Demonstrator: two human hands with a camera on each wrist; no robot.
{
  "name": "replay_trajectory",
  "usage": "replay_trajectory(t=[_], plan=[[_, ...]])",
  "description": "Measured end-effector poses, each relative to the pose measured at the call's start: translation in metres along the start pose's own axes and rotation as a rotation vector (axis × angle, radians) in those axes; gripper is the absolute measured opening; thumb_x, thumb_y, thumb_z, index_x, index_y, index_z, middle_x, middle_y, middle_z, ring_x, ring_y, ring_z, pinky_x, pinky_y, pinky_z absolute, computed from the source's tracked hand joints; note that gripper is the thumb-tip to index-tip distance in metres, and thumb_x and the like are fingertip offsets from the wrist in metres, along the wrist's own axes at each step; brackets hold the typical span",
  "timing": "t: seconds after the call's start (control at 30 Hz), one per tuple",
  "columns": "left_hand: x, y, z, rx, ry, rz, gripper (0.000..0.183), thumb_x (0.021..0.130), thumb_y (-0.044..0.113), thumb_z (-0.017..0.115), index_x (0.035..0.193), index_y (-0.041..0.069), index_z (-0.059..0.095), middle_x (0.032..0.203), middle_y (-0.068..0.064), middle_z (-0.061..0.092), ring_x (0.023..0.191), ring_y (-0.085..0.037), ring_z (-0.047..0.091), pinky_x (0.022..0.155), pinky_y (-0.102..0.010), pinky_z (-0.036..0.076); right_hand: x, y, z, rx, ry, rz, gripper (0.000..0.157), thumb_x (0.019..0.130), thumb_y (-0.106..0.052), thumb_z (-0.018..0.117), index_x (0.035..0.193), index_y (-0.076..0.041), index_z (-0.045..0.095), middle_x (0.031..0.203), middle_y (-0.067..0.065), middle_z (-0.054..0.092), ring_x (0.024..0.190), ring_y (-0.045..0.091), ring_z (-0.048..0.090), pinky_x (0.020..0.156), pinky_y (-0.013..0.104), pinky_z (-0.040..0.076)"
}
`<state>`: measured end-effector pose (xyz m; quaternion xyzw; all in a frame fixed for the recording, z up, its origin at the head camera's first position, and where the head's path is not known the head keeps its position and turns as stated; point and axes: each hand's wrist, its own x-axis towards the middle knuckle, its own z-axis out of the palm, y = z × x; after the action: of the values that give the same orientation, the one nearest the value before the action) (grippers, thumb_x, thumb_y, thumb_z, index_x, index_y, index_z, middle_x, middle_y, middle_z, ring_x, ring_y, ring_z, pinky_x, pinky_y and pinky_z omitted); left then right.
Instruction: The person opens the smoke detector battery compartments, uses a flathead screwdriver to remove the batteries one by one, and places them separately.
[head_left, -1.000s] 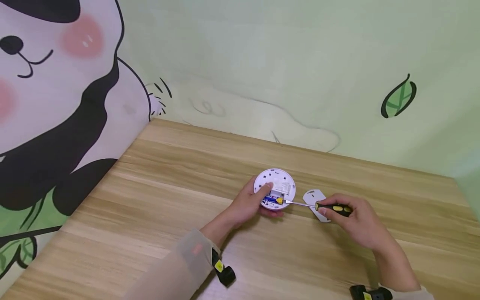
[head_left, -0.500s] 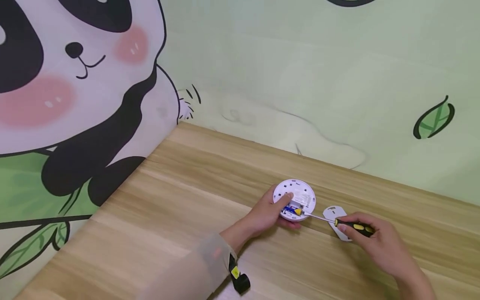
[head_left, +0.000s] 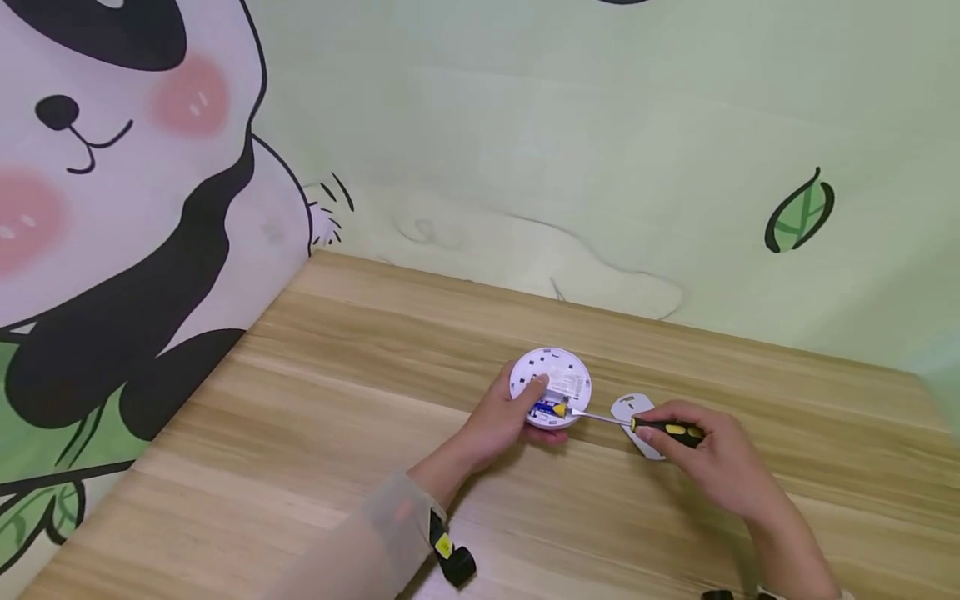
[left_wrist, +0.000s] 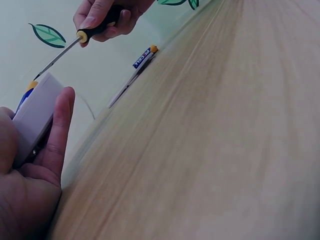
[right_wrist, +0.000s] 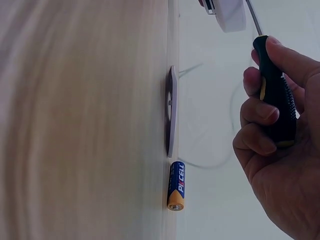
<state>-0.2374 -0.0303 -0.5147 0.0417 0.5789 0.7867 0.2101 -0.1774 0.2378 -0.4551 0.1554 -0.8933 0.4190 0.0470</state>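
My left hand [head_left: 495,423] grips a round white device [head_left: 568,367] that looks like a smoke detector, its back facing up. The thumb lies on that back and the other fingers are underneath. A blue battery [head_left: 546,408] with a yellow end sits in the device's uncovered compartment. In my right hand [head_left: 723,462] is a flat-blade screwdriver [right_wrist: 277,100] with a black and yellow handle. Its shaft points left, and the tip is at the battery's yellow end; whether it touches is too small to tell. In the left wrist view the device [left_wrist: 39,117] is tilted, held above the table.
A white cover plate [head_left: 626,407] lies on the wooden table [head_left: 360,358], partly behind the right hand. Beside it a loose blue and orange battery [right_wrist: 176,185] shows in the right wrist view. A wall painted with a panda [head_left: 217,200] borders the table.
The head view swung left, then back right. Both hands keep nearly the same pose, with the screwdriver tip staying by the battery's yellow end.
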Motion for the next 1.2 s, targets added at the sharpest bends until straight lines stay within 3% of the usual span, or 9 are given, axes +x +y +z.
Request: replay_trajectory(t=[0.6,0.93,1.2], plan=[[-0.0029,0.0047,-0.0017,0.009,0.008,0.023,0.045,0.11,0.025,0.051,0.149,0.009,0.036,0.108,-0.027,0.074,0.065,-0.028,0.076,0.07,-0.045,0.069,0.0016,-0.0044,0.0054,0.011,0.018,-0.039,0.017,0.091,-0.008,0.079,0.107,-0.015,0.08,0.1,-0.007,0.077,0.087,0.0,0.065,0.073,0.011,0.053],[-0.0006,0.0021,-0.0008,0.022,-0.001,0.021,0.045,0.11,0.025,0.052,0.149,0.01,0.037,0.105,-0.026,0.074,0.064,-0.027,0.075,0.069,-0.044,0.069,-0.001,-0.0029,0.0029,-0.045,0.027,-0.008,0.015,0.093,-0.014,0.079,0.106,-0.019,0.08,0.101,-0.007,0.077,0.088,-0.001,0.065,0.071,0.012,0.054],[-0.002,0.0033,-0.0016,0.006,0.02,0.015,0.046,0.11,0.025,0.051,0.15,0.009,0.035,0.105,-0.029,0.074,0.063,-0.027,0.075,0.07,-0.044,0.069,0.0006,-0.0055,0.0067,-0.028,0.053,-0.033,0.016,0.092,-0.012,0.079,0.106,-0.02,0.08,0.102,-0.005,0.078,0.088,-0.002,0.065,0.072,0.01,0.054]])
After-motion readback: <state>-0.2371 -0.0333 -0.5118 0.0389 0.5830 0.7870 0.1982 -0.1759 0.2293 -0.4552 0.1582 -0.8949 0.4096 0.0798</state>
